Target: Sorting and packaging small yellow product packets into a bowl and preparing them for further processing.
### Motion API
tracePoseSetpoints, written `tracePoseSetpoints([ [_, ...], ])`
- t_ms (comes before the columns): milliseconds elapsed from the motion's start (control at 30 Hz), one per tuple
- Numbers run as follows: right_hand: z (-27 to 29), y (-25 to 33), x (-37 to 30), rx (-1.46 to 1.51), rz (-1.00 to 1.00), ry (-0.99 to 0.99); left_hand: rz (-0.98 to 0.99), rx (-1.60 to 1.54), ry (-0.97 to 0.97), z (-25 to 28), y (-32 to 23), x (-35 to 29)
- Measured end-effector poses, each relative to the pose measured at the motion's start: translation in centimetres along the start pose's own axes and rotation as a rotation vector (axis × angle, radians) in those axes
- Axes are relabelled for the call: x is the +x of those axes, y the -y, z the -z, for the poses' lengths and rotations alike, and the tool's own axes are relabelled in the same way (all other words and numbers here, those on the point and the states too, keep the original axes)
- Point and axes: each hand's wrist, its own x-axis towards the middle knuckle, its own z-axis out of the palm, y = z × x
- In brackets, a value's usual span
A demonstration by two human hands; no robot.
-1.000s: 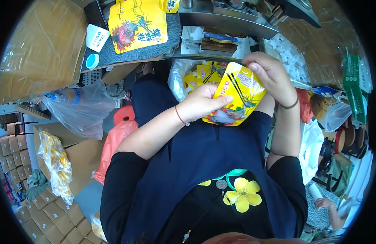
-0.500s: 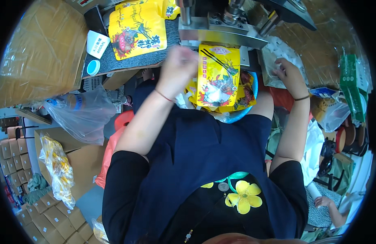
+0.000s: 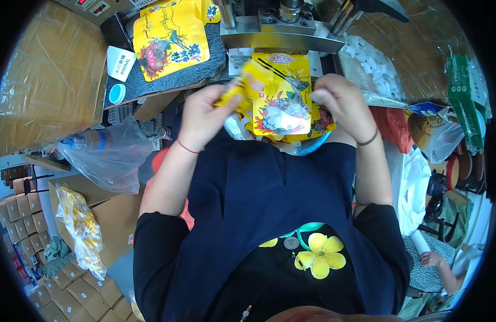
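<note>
My left hand (image 3: pixel 208 110) grips the edge of a yellow printed pouch (image 3: pixel 233 92), which is blurred by motion and tilted. Right of it, another yellow pouch (image 3: pixel 283 94) hangs upright, its upper end under the metal bar (image 3: pixel 283 40) of a press. At that pouch's right edge is my right hand (image 3: pixel 344 102), its fingers curled together; whatever they hold, if anything, is too small to tell. Below, more yellow pouches (image 3: pixel 324 124) lie in a blue basket (image 3: pixel 315 146) at my lap, partly hidden.
Small white plastic pieces (image 3: pixel 368 61) fill a tray right of the press. On the grey cloth at left lie yellow pouches (image 3: pixel 173 43), a white label card (image 3: pixel 120 63), a light-blue cap (image 3: pixel 117 94) and a dark phone (image 3: pixel 115 32). Cardboard boxes (image 3: pixel 49 70) flank the bench.
My left hand has moved down and left and now has a yellow pouch in it. My right hand has come from the tray of white pieces to the pouch at the press.
</note>
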Motion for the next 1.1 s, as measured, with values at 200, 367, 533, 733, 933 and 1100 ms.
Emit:
tracePoseSetpoints([
  [200,-0.7,3.3,3.4,0.354,-0.094,-0.268,-0.018,-0.022,0.238,-5.8,-0.8,-0.4],
  [367,1.5,2.6,2.5,-0.053,-0.111,-0.083,0.181,-0.464,0.428,-8.0,-0.6,-1.5],
  [533,3.1,3.0,1.7,-0.056,-0.153,-0.02,0.07,-0.267,0.407,-9.7,-0.7,-1.4],
  [733,2.6,2.3,1.6,-0.125,-0.199,0.002,0.182,-0.477,0.474,-9.8,-1.2,-2.0],
  [933,2.9,-0.2,0.6,-0.224,-0.006,-0.008,0.411,-0.754,0.614,-10.2,-0.2,-1.9],
  [1100,5.6,-7.8,-0.9,-0.672,-0.45,-0.12,0.349,-0.862,0.365,-7.9,-0.5,1.9],
])
